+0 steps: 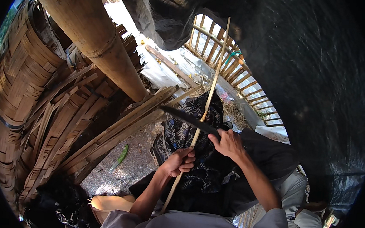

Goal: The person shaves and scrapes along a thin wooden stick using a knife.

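My left hand (pixel 178 161) is closed around a long, thin bamboo strip (pixel 212 88), which slants from my body up and away to the far right of centre. In my right hand (pixel 229 144) is a dark-bladed knife (pixel 186 117), its handle hidden by my fingers. The blade points left and lies across the strip, a short way beyond my left hand. Whether its edge bites into the bamboo I cannot make out. Under both hands a dark patterned cloth (pixel 181 132) covers my lap.
A thick bamboo pole (pixel 91 37) leans at the upper left, beside rolled woven bamboo matting (pixel 20 70). Split bamboo pieces (pixel 118 137) lie left of my lap. A green object (pixel 123 153) rests on the ground. Black sheeting (pixel 314 80) hangs right, near a slatted bamboo fence (pixel 239 71).
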Action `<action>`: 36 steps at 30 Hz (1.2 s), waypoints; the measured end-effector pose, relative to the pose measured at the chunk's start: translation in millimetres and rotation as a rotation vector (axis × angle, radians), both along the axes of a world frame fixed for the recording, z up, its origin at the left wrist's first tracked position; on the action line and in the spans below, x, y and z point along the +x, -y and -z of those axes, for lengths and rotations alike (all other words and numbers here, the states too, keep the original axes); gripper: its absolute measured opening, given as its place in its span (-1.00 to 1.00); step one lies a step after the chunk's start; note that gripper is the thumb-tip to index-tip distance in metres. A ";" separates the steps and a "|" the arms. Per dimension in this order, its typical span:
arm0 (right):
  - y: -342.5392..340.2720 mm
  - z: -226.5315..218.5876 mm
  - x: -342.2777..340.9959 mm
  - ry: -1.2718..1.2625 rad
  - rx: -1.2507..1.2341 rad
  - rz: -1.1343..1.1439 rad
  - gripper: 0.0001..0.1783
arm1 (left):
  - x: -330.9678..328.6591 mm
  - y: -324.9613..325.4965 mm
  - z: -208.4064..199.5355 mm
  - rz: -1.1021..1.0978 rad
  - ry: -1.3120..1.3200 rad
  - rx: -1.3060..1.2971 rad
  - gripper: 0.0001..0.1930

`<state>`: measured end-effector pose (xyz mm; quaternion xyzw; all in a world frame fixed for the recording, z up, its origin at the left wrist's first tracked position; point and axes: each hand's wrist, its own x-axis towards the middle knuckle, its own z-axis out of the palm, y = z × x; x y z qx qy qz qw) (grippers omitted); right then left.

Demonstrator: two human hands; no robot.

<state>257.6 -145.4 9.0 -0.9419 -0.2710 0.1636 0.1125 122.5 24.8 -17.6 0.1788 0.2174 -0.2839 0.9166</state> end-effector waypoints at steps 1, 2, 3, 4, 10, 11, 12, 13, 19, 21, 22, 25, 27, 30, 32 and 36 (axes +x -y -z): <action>1.2 4.6 3.5 -0.040 0.041 0.055 -0.36 | 1.8 -0.5 -0.3 0.009 0.016 -0.014 -0.67; 5.8 4.0 -0.8 -0.037 0.040 0.054 -0.36 | 1.4 1.4 -0.3 0.007 0.019 -0.015 -0.67; 6.2 5.2 -11.3 -0.017 0.045 -0.026 -0.40 | -1.9 -1.0 1.3 0.008 0.000 -0.024 -0.67; 7.0 1.5 -17.8 0.009 0.044 -0.102 -0.44 | -3.6 -0.8 2.1 0.012 -0.013 -0.038 -0.67; -2.9 -13.6 -2.4 -0.084 -0.055 0.017 -0.46 | -2.2 2.7 0.9 0.018 -0.017 -0.002 -0.66; -3.1 -18.1 -4.9 -0.120 -0.069 0.025 -0.46 | -2.0 4.2 0.7 0.021 -0.014 -0.006 -0.66; -6.2 -21.7 -5.8 -0.155 -0.079 0.034 -0.45 | -1.3 2.6 0.7 0.024 -0.010 -0.007 -0.66; 1.6 -14.0 -11.2 -0.116 -0.027 -0.068 -0.44 | -3.4 0.8 2.5 0.030 -0.009 -0.033 -0.66; 0.8 -12.0 -8.6 -0.069 -0.036 -0.065 -0.40 | 8.1 4.9 -4.2 -0.007 0.048 0.163 -0.67; 3.3 -7.8 -12.1 -0.083 -0.023 0.003 -0.40 | 7.2 11.8 -13.1 -0.008 0.028 0.250 -0.67; 5.5 -4.7 -14.7 -0.043 -0.007 -0.014 -0.40 | 6.0 14.2 -15.8 -0.011 0.006 0.336 -0.68; 5.5 -2.2 -15.6 0.008 0.019 -0.036 -0.36 | 4.4 13.3 -19.1 0.021 0.008 0.427 -0.70; 3.7 -1.4 -17.2 0.021 0.032 -0.043 -0.32 | 5.3 13.6 -25.4 0.039 -0.011 0.542 -0.71; 0.3 1.7 -19.2 0.071 0.026 -0.047 -0.32 | 1.0 14.4 -21.7 0.025 0.031 0.571 -0.73; -3.1 8.7 -18.5 0.114 0.034 -0.033 -0.32 | -2.9 11.5 -25.3 0.032 0.018 0.576 -0.73; -5.0 17.4 30.2 -0.014 0.063 0.339 -0.25 | -34.3 28.9 -32.3 0.293 0.051 0.596 -0.72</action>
